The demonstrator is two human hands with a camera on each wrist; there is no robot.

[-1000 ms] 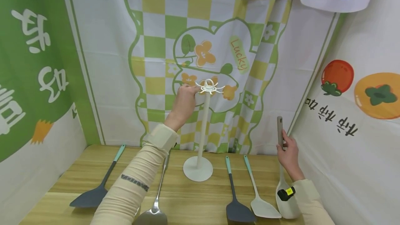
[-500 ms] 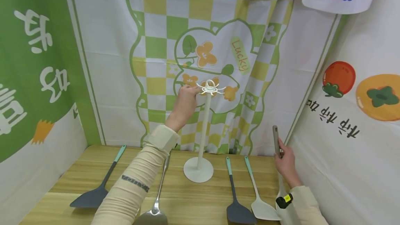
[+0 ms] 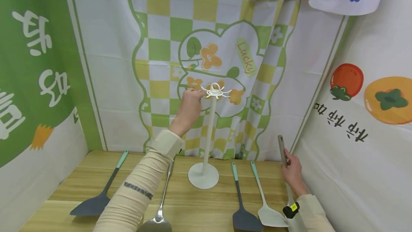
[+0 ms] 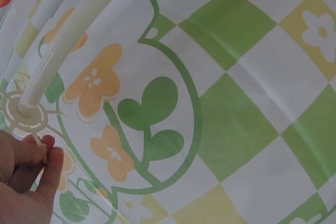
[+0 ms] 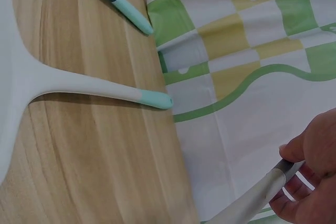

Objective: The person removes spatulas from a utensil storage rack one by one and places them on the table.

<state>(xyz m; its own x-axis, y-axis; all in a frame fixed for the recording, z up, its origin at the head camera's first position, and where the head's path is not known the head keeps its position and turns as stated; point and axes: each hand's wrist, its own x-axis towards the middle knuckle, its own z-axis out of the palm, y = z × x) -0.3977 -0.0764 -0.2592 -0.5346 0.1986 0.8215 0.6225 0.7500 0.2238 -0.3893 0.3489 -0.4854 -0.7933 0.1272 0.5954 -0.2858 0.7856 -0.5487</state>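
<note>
A white utensil stand (image 3: 209,135) rises from a round base, with a ring of curved hooks (image 3: 215,91) at its top. My left hand (image 3: 190,105) pinches one of those hooks between thumb and fingers, seen closely in the left wrist view beside the hook ring (image 4: 23,111). At the right, my right hand (image 3: 293,174) grips a white ladle (image 3: 281,150) by its grey-brown handle, which sticks up above the fingers. In the right wrist view the ladle's pale shaft (image 5: 247,203) slants down from the hand (image 5: 315,171). The ladle's head is mostly hidden behind the wrist and sleeve.
On the wooden table (image 3: 183,203) lie a dark spatula (image 3: 93,203) at left, a metal utensil (image 3: 157,223) partly behind my left sleeve, and a dark spatula (image 3: 245,219) and a white spatula (image 3: 271,216) right of the stand. Cloth walls enclose the back and sides.
My right hand has moved down and slightly left with the ladle, its handle top now lower. My left hand stays at the same hook, and the stand keeps its place.
</note>
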